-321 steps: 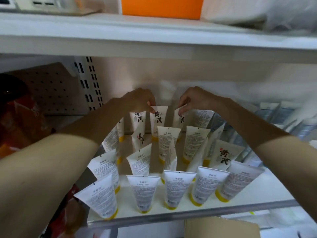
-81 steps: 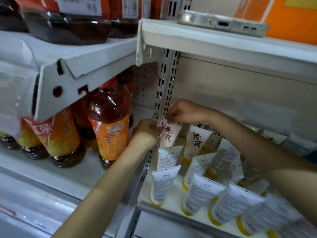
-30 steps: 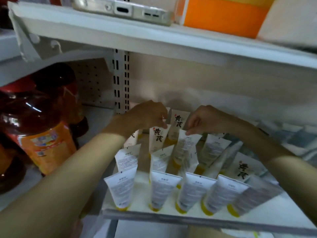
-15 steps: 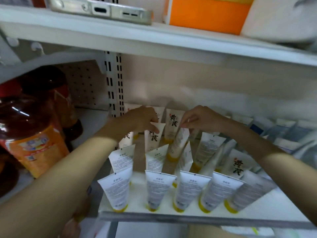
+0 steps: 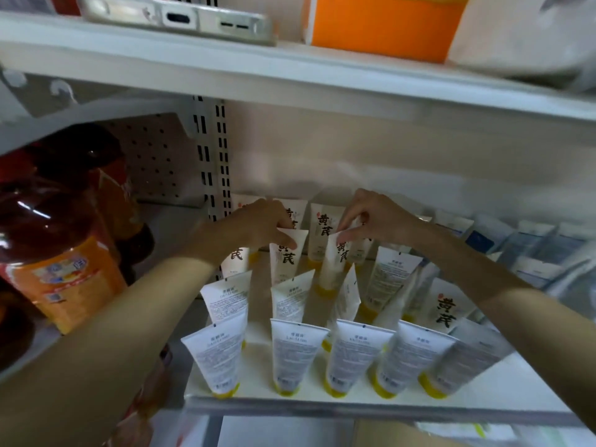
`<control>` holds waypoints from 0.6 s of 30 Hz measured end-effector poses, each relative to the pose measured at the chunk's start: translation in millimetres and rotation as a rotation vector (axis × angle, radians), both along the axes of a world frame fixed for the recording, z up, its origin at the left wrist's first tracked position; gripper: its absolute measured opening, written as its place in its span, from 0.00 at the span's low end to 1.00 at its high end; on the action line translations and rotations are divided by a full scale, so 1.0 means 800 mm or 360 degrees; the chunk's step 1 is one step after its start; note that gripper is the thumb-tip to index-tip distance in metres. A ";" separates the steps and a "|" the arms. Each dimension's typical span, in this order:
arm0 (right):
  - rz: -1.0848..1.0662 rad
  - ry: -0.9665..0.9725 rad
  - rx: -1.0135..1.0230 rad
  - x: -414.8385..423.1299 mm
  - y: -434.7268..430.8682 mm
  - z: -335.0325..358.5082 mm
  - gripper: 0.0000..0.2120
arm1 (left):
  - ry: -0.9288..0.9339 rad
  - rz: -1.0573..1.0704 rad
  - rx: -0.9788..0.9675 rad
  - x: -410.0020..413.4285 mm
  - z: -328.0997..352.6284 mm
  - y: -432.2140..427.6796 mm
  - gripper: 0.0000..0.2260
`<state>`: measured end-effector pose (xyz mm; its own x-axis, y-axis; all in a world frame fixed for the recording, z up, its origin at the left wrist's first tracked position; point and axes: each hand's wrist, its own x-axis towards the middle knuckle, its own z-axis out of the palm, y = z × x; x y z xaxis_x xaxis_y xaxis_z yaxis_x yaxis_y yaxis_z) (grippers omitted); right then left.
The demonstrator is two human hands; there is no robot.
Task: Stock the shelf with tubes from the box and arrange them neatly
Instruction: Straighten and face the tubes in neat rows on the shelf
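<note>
Tubes [image 5: 333, 264] upright on caps behind front row [image 5: 292, 356]; right hand [image 5: 371, 221] pinching one's top seam, tilted; left hand [image 5: 258, 225] pinching neighbour [image 5: 287, 261] just beside.

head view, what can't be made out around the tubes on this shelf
- Box of tubes: not identifiable; only a brown edge shows, cut off by the bottom edge.
- Small print on the front-row tubes: too small.
- Packs at far right: blurred.
- Back-row tube: partly hidden by the left hand. The right hand covers another tube's top.
</note>
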<state>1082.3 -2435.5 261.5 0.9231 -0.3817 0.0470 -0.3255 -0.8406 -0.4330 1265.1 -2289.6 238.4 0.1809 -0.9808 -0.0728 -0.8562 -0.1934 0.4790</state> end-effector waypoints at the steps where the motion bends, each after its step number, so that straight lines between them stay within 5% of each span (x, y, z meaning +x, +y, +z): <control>1: 0.0021 -0.0017 -0.0004 0.001 0.001 -0.001 0.07 | 0.0003 0.0000 -0.0004 -0.001 0.001 0.001 0.13; 10: 0.0070 -0.0067 -0.0005 0.002 0.009 -0.004 0.07 | -0.0033 0.0026 -0.0034 -0.004 0.004 0.002 0.08; 18: 0.0037 0.0015 0.0065 -0.005 0.008 0.000 0.06 | -0.0171 0.0018 0.0085 -0.014 0.018 -0.002 0.13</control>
